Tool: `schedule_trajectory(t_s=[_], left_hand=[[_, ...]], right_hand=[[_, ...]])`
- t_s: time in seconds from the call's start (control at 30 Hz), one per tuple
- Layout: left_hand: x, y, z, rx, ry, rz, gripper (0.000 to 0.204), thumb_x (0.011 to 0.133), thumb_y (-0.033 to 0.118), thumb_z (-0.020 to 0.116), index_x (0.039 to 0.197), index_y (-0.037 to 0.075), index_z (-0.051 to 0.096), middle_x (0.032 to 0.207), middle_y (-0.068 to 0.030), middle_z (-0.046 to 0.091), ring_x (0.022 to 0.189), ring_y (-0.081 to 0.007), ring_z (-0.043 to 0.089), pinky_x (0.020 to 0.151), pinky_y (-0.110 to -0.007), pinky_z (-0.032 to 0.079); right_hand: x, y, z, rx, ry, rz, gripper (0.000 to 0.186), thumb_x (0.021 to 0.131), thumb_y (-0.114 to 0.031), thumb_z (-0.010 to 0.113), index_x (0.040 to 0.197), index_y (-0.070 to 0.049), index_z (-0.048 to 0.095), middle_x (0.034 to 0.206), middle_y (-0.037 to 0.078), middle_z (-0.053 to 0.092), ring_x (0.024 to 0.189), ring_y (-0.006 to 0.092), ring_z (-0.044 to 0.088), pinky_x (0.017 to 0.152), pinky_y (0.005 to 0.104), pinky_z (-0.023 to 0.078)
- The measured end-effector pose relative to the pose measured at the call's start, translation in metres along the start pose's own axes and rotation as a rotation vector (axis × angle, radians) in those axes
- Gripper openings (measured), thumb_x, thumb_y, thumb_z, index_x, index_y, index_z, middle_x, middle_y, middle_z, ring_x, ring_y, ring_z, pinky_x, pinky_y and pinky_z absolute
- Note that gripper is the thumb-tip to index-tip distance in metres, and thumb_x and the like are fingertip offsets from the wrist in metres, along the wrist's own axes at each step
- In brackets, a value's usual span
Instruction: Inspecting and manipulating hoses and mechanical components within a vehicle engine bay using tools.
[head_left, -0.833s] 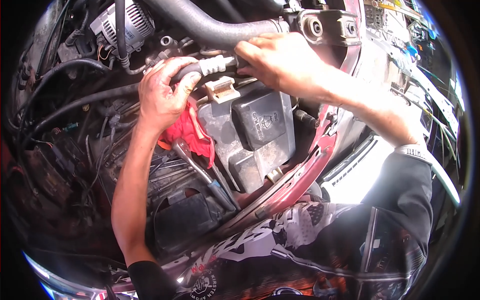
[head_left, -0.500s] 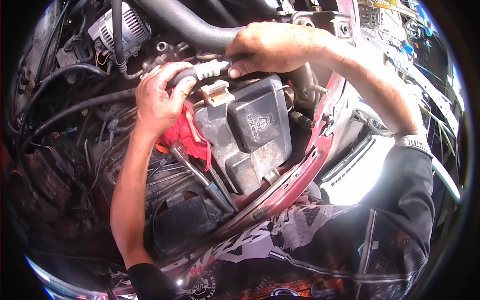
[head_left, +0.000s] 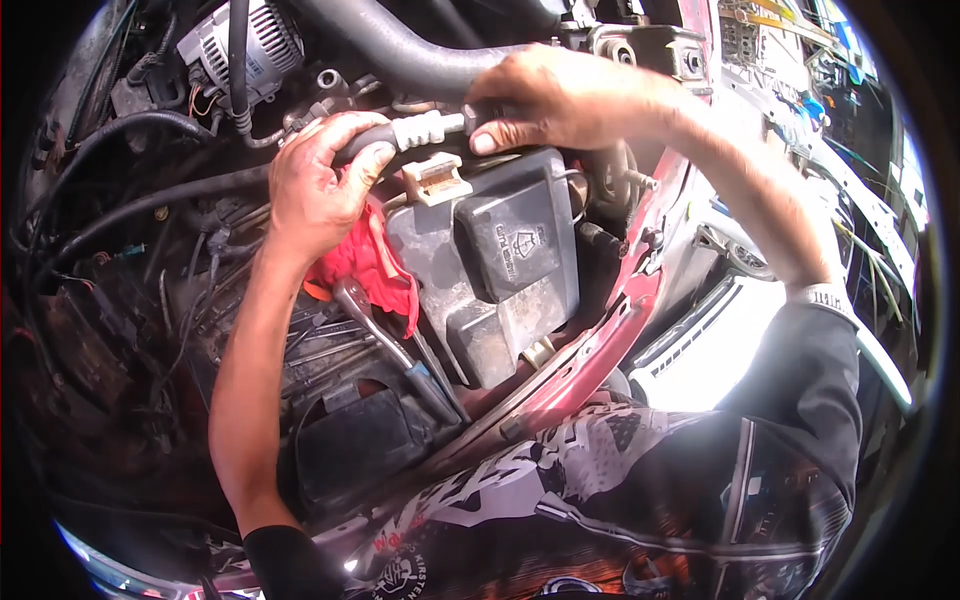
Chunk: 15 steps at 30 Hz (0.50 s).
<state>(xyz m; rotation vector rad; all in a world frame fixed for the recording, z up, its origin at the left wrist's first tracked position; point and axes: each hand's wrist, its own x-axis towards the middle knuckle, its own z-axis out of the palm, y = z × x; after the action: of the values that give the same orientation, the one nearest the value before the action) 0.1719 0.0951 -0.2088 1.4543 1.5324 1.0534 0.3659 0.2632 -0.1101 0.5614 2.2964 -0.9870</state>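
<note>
My left hand (head_left: pixel 320 185) is closed round a black rubber hose (head_left: pixel 368 143), its thumb along the near side. From the hose a silver crimped metal fitting (head_left: pixel 420 130) runs to the right, ending in a short bare tube. My right hand (head_left: pixel 550 95) grips a dark piece (head_left: pixel 486 115) at the end of that tube; the palm and fingers hide most of it. Just below the fitting, a beige plastic clip (head_left: pixel 437 180) sits at the corner of a black plastic reservoir (head_left: pixel 520 250). A red rag (head_left: pixel 375 265) lies below my left hand.
A long-handled ratchet (head_left: pixel 385 335) lies beside the rag. A thick black hose (head_left: pixel 410 55) crosses behind my hands, with a silver alternator (head_left: pixel 240 50) at the far left. The red fender edge (head_left: pixel 590 365) runs along the near right. Cables (head_left: pixel 165 205) pass on the left.
My right hand has shifted slightly right, with more of the dark piece and the bare metal tube showing. My left hand keeps its hold on the hose, nearly in place.
</note>
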Motion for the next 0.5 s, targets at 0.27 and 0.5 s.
schedule_trajectory(t_s=[0.27, 0.5], left_hand=[[-0.001, -0.001, -0.002, -0.016, 0.009, 0.017, 0.022, 0.083, 0.019, 0.072, 0.102, 0.006, 0.070, 0.092, -0.0112, 0.071, 0.085, -0.0296, 0.067, 0.077, -0.037, 0.051], [-0.002, -0.002, -0.003, 0.013, -0.033, 0.019, 0.026, 0.087, 0.014, 0.071, 0.109, 0.000, 0.067, 0.097, -0.0136, 0.070, 0.088, -0.0248, 0.066, 0.082, -0.033, 0.050]], right_hand=[[0.009, -0.009, -0.010, -0.204, -0.100, -0.095, 0.035, 0.095, -0.036, 0.061, 0.096, -0.001, 0.063, 0.081, 0.018, 0.067, 0.084, 0.0362, 0.068, 0.076, 0.0460, 0.054], [-0.010, -0.017, 0.037, -0.346, 0.402, -0.051, 0.033, 0.088, -0.033, 0.070, 0.093, -0.001, 0.060, 0.084, 0.018, 0.068, 0.085, 0.0350, 0.068, 0.068, 0.0438, 0.055]])
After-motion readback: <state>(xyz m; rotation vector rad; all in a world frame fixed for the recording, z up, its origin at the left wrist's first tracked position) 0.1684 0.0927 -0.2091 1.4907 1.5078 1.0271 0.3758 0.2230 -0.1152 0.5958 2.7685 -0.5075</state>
